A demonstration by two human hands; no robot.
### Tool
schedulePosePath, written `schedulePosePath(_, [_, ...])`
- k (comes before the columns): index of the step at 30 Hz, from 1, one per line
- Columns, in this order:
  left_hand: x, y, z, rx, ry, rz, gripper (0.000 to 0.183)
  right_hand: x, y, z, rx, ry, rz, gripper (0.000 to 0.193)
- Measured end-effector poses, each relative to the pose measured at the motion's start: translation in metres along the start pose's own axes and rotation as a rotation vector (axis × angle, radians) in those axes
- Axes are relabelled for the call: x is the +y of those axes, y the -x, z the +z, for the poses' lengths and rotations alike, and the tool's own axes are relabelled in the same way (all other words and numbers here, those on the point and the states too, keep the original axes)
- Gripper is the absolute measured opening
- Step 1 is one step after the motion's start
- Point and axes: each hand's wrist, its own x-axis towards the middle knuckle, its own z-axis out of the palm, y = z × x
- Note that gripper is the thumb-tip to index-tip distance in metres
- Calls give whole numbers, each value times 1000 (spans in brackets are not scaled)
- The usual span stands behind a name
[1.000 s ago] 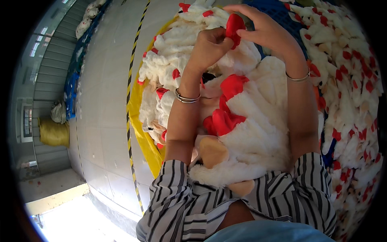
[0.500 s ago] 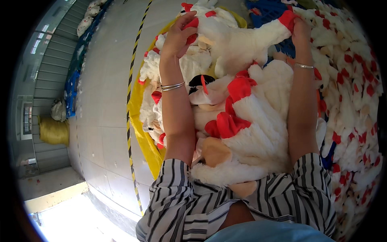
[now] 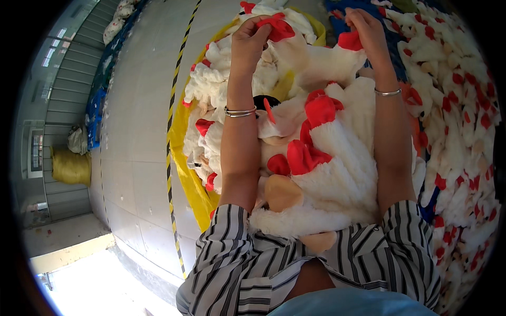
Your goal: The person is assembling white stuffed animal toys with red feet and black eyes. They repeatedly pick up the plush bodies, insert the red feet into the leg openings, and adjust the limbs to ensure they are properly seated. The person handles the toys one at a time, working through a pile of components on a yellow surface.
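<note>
An unstuffed white plush toy skin (image 3: 327, 66) with red tips stretches between my hands, above a heap of similar pieces. My left hand (image 3: 250, 41) pinches one red tip at its left end. At the other end, my right hand (image 3: 370, 42) has its fingers bent at a second red tip; part of that grip is hidden. Several more white furry skins (image 3: 342, 158) with red and tan patches lie across my lap, under my forearms. A black piece (image 3: 266, 101) shows among them by my left forearm.
A yellow sheet (image 3: 184, 179) lies under white plush pieces (image 3: 208, 84) on the left. A large pile of white and red skins (image 3: 458, 131) fills the right side. Black-and-yellow tape (image 3: 169, 158) runs along the tiled floor (image 3: 139, 121). A yellow sack (image 3: 71, 167) stands far left.
Both hands have shifted: the left to the right, the right to the left and up. The plush skin between them has gone from taut to slacker, its red tips now closer together.
</note>
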Motion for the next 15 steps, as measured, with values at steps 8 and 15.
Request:
schedulePosePath(8, [15,8,22,-87,-123,12,24,-40,22,59,-306,-59,-41,16])
schedulePosePath(15, [38,18,13,-90,-367,-164,19,-30,14,36,-477,23,26,19])
